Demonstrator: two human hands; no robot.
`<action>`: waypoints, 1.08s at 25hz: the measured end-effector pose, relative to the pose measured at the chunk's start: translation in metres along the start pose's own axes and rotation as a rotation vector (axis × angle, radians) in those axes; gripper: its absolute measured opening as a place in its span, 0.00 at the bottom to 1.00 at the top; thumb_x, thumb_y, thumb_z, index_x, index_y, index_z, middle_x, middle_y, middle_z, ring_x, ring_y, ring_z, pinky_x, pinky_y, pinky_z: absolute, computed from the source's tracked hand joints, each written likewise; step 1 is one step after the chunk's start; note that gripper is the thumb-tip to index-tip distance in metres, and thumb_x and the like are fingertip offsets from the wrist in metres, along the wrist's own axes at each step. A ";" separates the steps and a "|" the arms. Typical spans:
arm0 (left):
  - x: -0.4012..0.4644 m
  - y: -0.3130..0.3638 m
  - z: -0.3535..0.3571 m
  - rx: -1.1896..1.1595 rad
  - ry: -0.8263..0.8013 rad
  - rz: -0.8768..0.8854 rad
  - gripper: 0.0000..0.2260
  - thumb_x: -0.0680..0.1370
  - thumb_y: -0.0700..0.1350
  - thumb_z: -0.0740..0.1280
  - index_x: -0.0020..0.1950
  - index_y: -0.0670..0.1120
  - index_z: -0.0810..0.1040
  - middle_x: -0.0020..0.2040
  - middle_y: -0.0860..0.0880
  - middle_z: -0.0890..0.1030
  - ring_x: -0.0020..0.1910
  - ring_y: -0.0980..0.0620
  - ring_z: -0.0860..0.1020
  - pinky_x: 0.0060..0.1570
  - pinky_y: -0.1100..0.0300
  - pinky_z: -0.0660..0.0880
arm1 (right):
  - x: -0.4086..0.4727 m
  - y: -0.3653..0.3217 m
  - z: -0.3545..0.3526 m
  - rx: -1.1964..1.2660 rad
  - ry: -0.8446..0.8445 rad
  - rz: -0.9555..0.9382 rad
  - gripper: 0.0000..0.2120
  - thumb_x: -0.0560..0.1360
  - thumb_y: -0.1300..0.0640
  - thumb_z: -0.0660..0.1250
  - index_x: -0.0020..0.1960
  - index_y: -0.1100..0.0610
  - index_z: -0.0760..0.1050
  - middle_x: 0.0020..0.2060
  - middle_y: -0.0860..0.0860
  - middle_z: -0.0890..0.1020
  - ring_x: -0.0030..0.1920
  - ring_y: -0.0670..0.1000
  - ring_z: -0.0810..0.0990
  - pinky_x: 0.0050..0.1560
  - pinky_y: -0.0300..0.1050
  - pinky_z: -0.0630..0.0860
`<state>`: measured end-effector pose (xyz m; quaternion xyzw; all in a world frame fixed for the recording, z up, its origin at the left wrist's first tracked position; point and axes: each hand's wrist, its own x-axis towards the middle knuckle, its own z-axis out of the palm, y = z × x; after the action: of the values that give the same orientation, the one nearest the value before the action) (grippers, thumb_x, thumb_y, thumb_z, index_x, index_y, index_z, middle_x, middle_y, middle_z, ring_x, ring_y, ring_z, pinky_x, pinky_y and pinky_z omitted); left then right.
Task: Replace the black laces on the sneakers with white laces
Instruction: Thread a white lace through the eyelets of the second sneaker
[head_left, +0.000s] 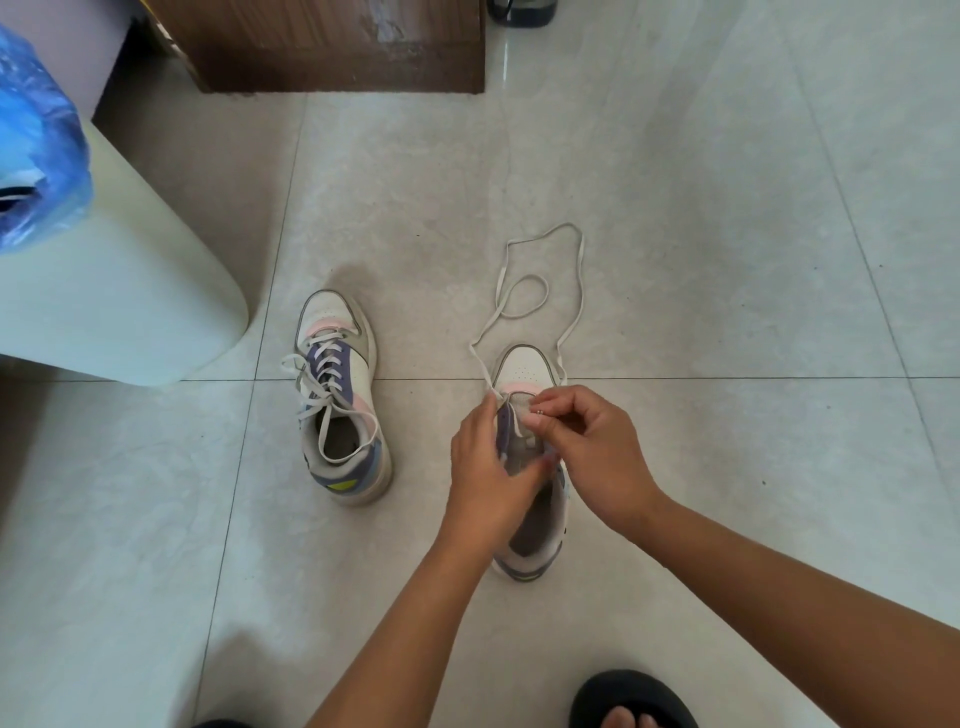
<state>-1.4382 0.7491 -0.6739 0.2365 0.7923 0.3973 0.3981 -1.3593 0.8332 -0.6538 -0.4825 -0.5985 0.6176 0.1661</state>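
Two white, purple and pink sneakers stand on the tiled floor. The left sneaker (340, 400) is fully laced with a white lace, its ends loose. The right sneaker (530, 467) has a white lace (540, 291) only through its lowest eyelets, and the rest trails in loops on the floor beyond the toe. My left hand (488, 467) holds the purple eyelet edge and tongue of that shoe. My right hand (587, 452) pinches the lace's tip just above the eyelets. No black lace is in view.
A pale rounded piece of furniture (119, 291) with a blue plastic bag (36, 150) on it stands at the left. A brown wooden cabinet (332, 47) is at the back. My foot in a black slipper (634, 701) is at the bottom right.
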 end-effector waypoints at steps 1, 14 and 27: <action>0.000 -0.002 0.004 0.137 -0.015 0.049 0.32 0.70 0.51 0.71 0.71 0.52 0.63 0.64 0.60 0.68 0.66 0.58 0.66 0.65 0.59 0.66 | -0.006 0.000 0.000 -0.057 -0.010 -0.045 0.05 0.72 0.62 0.71 0.41 0.54 0.78 0.39 0.44 0.82 0.43 0.38 0.80 0.46 0.28 0.73; 0.013 0.008 0.019 0.418 -0.013 -0.018 0.41 0.72 0.55 0.70 0.77 0.51 0.50 0.69 0.53 0.69 0.67 0.51 0.69 0.65 0.54 0.66 | -0.106 -0.027 -0.013 -0.126 0.041 -0.861 0.03 0.77 0.56 0.66 0.49 0.56 0.76 0.43 0.47 0.84 0.48 0.44 0.83 0.46 0.37 0.79; 0.006 0.006 -0.015 0.392 -0.076 0.778 0.13 0.80 0.48 0.57 0.49 0.45 0.80 0.45 0.50 0.81 0.46 0.55 0.74 0.52 0.61 0.70 | -0.089 -0.041 -0.045 0.258 -0.027 -0.136 0.11 0.65 0.48 0.73 0.46 0.50 0.81 0.38 0.53 0.85 0.41 0.56 0.85 0.44 0.46 0.81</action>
<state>-1.4530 0.7501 -0.6661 0.6030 0.6895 0.3506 0.1953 -1.2956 0.7990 -0.5734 -0.4072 -0.5477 0.6832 0.2598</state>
